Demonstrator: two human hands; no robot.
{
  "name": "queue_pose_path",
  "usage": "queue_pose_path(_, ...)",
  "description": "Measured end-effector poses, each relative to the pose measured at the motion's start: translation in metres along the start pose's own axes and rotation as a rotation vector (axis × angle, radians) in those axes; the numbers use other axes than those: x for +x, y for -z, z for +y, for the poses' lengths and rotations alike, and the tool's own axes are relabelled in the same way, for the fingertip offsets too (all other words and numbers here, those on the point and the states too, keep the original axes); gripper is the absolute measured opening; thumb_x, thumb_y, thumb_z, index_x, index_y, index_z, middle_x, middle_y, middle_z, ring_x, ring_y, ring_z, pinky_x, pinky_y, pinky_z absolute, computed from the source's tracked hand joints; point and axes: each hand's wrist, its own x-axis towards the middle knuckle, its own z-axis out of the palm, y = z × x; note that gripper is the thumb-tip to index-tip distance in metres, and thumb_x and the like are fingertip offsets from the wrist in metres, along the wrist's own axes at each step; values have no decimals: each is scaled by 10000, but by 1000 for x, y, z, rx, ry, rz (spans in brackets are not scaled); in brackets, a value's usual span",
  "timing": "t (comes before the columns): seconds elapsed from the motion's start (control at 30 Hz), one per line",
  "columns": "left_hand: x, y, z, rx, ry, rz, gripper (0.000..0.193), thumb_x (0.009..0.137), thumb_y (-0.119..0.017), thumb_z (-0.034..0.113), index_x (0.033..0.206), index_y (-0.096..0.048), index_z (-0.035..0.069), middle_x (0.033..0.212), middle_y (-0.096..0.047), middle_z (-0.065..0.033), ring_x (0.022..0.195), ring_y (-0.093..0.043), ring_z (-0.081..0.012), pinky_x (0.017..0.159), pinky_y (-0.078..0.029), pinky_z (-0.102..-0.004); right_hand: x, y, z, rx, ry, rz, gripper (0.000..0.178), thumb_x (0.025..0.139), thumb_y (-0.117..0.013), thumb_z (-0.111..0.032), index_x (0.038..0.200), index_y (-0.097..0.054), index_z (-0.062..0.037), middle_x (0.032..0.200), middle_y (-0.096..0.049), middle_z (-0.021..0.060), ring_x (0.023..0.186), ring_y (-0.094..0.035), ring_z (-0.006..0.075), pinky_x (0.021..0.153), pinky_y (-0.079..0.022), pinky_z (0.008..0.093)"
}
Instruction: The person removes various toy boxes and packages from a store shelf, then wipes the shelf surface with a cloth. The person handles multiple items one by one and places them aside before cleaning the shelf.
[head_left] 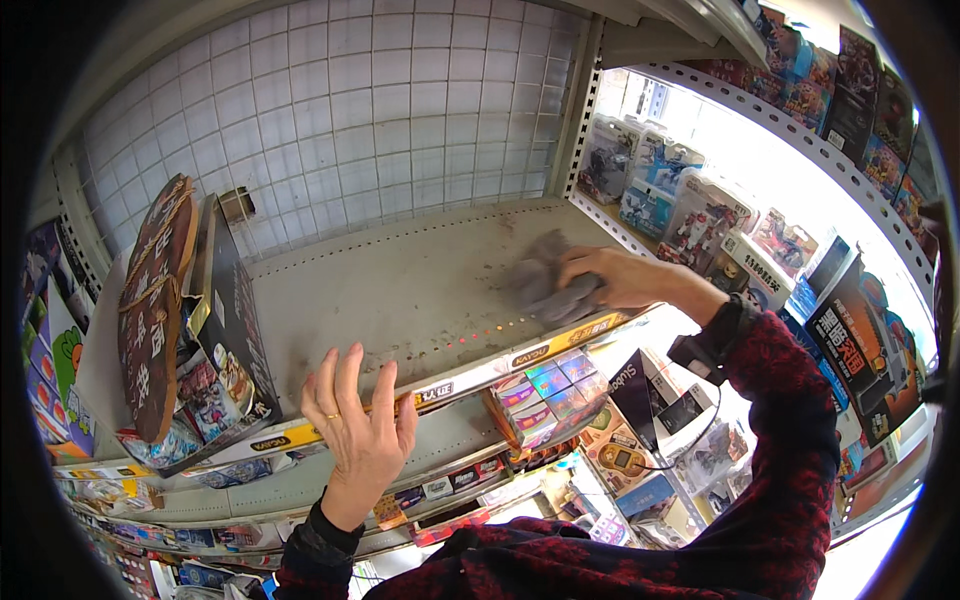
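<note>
My right hand [615, 278] is closed on a crumpled grey cloth [545, 280], pressed against the right part of a grey metal shelf [390, 275]. Dark smudges and small spots mark the shelf surface beside the cloth. At the shelf's front edge my left hand [355, 425] is open, its fingers spread and holding nothing. A ring shows on one of its fingers. Yellow and white label strips [530, 355] run along that front edge, close to both hands.
On the shelf's left stand a dark box of small packets [235, 330] and a brown wooden sign [155, 320]. A wire grid [380, 110] closes the back. Boxed toys [700, 210] fill the right shelf; shiny boxes [560, 390] sit below. A thin cable [690, 450] hangs near my right arm.
</note>
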Motion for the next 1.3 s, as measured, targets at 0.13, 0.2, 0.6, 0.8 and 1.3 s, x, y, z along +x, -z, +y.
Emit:
queue_pose_path(0.13, -3, -1, -1, 15, -6, -28, 323, 756, -607, 198, 1044, -554, 61, 1201, -433, -184, 1135, -372, -372, 871, -288, -537, -7, 11, 50, -35, -190, 81, 440, 632, -506, 98, 1042, -577, -48, 1064, -554, 165, 1018, -526, 327, 838, -422, 347)
queue_pose_path(0.2, -4, -2, -1, 22, -8, -33, 293, 755, -603, 198, 1014, -568, 66, 1187, -449, -177, 1124, -388, -367, 865, -292, -537, 11, 14, 72, -92, -215, 116, 454, 632, -485, 110, 1050, -575, -41, 1088, -553, 172, 1020, -525, 326, 829, -429, 345)
queue_pose_path(0.6, -8, -9, -4, 133, -23, -51, 260, 795, -488, 261, 923, -598, 64, 1102, -514, -130, 1082, -436, -336, 847, -310, -479, 127, 39, 138, -208, -524, 47, 524, 625, -528, 28, 1136, -545, -86, 966, -608, 194, 942, -585, 337, 732, -484, 424)
queue_pose_path(0.8, -7, -11, -4, 145, -28, -28, 274, 804, -463, 273, 903, -601, 58, 1083, -529, -129, 1072, -447, -326, 834, -307, -473, 109, 58, 88, -387, -53, 174, 511, 650, -565, -25, 1155, -538, -102, 1065, -539, 217, 957, -545, 354, 823, -456, 401)
queue_pose_path(1.3, -4, -11, -2, 171, 13, -17, 225, 756, -497, 288, 802, -616, 102, 1014, -579, -86, 1032, -480, -281, 826, -324, -474, 128, 4, 92, -180, 38, -58, 559, 777, -526, -87, 1311, -380, -170, 1288, -363, 183, 1104, -462, 377, 946, -388, 407)
